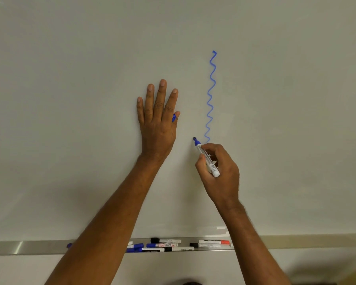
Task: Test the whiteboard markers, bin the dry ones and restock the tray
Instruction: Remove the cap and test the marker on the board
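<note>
My right hand (220,171) grips an uncapped blue whiteboard marker (206,157), its tip up and left, just beside the lower end of a blue wavy line (211,95) drawn down the whiteboard (70,99). My left hand (157,120) lies flat on the board with fingers straight, and the thumb pinches the blue cap (173,117) against the side of the hand. The metal tray (29,246) under the board holds several markers (164,245) with blue, black and red caps, partly hidden by my forearms.
The wall below the tray is plain white. A dark shape shows at the bottom edge of the view.
</note>
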Tool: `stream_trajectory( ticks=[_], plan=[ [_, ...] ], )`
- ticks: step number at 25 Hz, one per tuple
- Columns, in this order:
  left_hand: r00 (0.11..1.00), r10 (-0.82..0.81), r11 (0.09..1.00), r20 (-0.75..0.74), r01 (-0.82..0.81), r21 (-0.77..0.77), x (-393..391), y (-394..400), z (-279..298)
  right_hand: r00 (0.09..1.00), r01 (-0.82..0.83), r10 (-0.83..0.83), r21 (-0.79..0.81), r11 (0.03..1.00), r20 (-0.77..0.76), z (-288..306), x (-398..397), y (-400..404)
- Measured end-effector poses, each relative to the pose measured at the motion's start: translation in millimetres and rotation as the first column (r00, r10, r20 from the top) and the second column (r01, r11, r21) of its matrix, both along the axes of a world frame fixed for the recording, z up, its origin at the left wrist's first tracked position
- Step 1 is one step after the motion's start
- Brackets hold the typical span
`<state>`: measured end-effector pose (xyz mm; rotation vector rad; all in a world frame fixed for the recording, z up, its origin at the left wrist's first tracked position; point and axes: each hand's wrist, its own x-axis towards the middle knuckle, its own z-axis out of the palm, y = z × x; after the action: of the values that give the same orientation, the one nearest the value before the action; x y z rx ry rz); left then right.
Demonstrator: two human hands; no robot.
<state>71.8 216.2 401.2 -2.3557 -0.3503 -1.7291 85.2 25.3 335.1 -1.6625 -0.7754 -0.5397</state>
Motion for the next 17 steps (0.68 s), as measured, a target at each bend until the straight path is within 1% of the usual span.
stream_trajectory(
  ticks=[1,2,3,5,6,7,8,9,10,11,12,13,14,15,16,17],
  plan=[
    [1.0,-0.026,0.999,-0.009,0.026,-0.037,-2,-3,-2,0.997,-0.053,0.054,0.033,0.998,-0.047,-2,-3,-2],
    [0.997,-0.082,0.992,-0.001,0.082,-0.1,-5,-8,-5,0.989,-0.1,0.107,0.076,0.992,-0.1,-3,-7,-5],
    [0.986,-0.163,0.97,0.038,0.168,-0.178,-9,-15,-11,0.977,-0.135,0.152,0.122,0.983,-0.151,-5,-11,-9],
    [0.931,-0.309,0.875,0.196,0.359,-0.324,-17,-34,-30,0.951,-0.178,0.218,0.19,0.966,-0.218,-12,-21,-17],
    [0.889,-0.36,0.8,0.285,0.451,-0.397,-22,-44,-42,0.941,-0.193,0.24,0.205,0.96,-0.237,-19,-25,-22],
    [0.841,-0.393,0.681,0.372,0.539,-0.496,-28,-56,-54,0.93,-0.206,0.258,0.212,0.955,-0.26,-27,-28,-27],
    [0.79,-0.404,0.507,0.462,0.614,-0.605,-33,-66,-67,0.917,-0.217,0.276,0.221,0.951,-0.288,-36,-31,-32],
    [0.739,-0.386,0.294,0.552,0.666,-0.686,-37,-75,-79,0.901,-0.229,0.294,0.227,0.947,-0.318,-44,-34,-37],
    [0.704,-0.335,0.071,0.626,0.682,-0.728,-41,-83,-90,0.886,-0.24,0.307,0.222,0.945,-0.347,-53,-36,-41],
    [0.689,-0.261,-0.132,0.676,0.668,-0.732,-44,-86,-101,0.875,-0.252,0.314,0.206,0.945,-0.368,-60,-40,-44],
    [0.691,-0.181,-0.301,0.7,0.638,-0.708,-47,-88,-113,0.869,-0.265,0.315,0.179,0.947,-0.382,-68,-43,-47],
    [0.698,-0.098,-0.433,0.709,0.611,-0.662,-50,-91,-123,0.863,-0.28,0.316,0.148,0.949,-0.394,-75,-47,-50],
    [0.708,-0.029,-0.534,0.705,0.585,-0.61,-55,-94,-132,0.857,-0.295,0.319,0.122,0.948,-0.406,-82,-51,-53],
    [0.712,0.022,-0.61,0.702,0.565,-0.555,-59,-98,-140,0.847,-0.311,0.324,0.102,0.945,-0.421,-89,-54,-56],
    [0.719,0.054,-0.656,0.693,0.548,-0.518,-62,-102,-146,0.836,-0.326,0.329,0.085,0.942,-0.438,-96,-56,-59],
    [0.731,0.074,-0.683,0.679,0.533,-0.499,-65,-108,-152,0.823,-0.341,0.333,0.07,0.938,-0.46,-104,-58,-62]
  ],
)
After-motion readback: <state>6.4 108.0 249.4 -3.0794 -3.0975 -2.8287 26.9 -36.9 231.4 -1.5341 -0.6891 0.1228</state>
